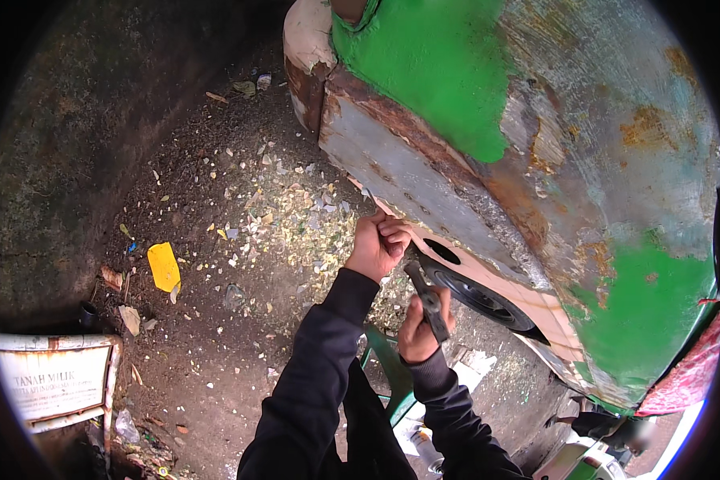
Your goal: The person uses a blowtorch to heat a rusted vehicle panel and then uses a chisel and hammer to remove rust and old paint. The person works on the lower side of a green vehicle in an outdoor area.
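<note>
My left hand is closed around a thin metal chisel-like tool. Its tip sticks out beyond my fingers, close to the lower edge of a vehicle body. Most of the tool is hidden in my grip. Just below and to the right, my right hand grips a hammer, its dark head pointing up toward my left hand but apart from it. The body panel shows bare grey metal, brown rust and patches of green paint. Beside the hammer, a pinkish lower panel has a dark oval hole.
A wheel sits under the body's edge. Pale paint chips litter the ground, with a yellow scrap at left. A white signboard stands lower left. Green stool-like frame and a can lie near my legs. Another person is at lower right.
</note>
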Motion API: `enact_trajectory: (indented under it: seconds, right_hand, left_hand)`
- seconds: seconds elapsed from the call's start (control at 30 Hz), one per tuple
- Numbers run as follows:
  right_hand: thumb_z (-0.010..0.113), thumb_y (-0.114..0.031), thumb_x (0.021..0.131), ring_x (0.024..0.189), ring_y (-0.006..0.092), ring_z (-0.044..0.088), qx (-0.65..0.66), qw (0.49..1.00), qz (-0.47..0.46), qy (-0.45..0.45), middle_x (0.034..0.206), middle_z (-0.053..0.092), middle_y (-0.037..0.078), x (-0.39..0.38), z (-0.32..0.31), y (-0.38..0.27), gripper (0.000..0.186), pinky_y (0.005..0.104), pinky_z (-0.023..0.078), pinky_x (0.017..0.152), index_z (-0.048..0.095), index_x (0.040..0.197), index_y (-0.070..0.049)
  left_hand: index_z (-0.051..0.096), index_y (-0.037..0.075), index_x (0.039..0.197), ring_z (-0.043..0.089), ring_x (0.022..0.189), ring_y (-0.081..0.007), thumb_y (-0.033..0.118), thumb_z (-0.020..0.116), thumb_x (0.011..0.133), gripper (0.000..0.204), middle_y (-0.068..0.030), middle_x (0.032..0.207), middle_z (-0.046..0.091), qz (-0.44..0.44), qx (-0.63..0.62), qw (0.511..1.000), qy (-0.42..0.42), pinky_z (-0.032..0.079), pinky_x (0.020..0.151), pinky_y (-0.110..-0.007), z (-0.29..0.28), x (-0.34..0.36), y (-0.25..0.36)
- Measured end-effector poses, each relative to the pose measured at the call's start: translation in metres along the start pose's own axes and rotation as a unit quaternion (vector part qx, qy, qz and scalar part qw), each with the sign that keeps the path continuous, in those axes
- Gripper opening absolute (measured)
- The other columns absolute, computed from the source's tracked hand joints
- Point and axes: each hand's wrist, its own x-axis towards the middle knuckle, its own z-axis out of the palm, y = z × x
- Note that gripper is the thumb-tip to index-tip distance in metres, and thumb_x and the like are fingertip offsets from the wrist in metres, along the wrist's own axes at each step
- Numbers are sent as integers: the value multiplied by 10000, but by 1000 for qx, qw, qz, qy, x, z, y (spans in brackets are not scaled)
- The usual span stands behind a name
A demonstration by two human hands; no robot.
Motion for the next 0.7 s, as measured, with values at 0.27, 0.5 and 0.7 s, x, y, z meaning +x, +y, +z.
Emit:
enact_trajectory:
  seconds: [0.27, 0.5, 0.7]
  right_hand:
    - [601, -124, 940, 486, 194, 603, 18, 997, 61, -51, 604, 566, 120, 4, -6, -9, 141, 315, 430, 462, 524, 943, -6]
    - [574, -140, 954, 472, 211, 549, 28, 990, 128, -53, 601, 538, 112, 3, -13, -1, 129, 336, 410, 481, 526, 932, -23]
    - [552, -167, 962, 498, 271, 553, 14, 994, 94, -54, 633, 557, 113, 1, -6, 1, 139, 367, 407, 500, 528, 933, -33]
  left_hand:
    - [451, 69, 751, 342, 496, -71, 273, 457, 1026, 343, 41, 585, 333, -18, 26, 999, -10, 300, 428, -220, -17, -5, 23]
    - [467, 53, 769, 332, 508, -69, 278, 469, 1024, 340, 45, 602, 331, -52, 44, 997, -19, 294, 430, -213, -20, -16, 4]
    - [476, 30, 804, 361, 508, -62, 242, 456, 1026, 307, 47, 593, 343, -29, 28, 999, -28, 318, 426, -213, -23, 0, 28]
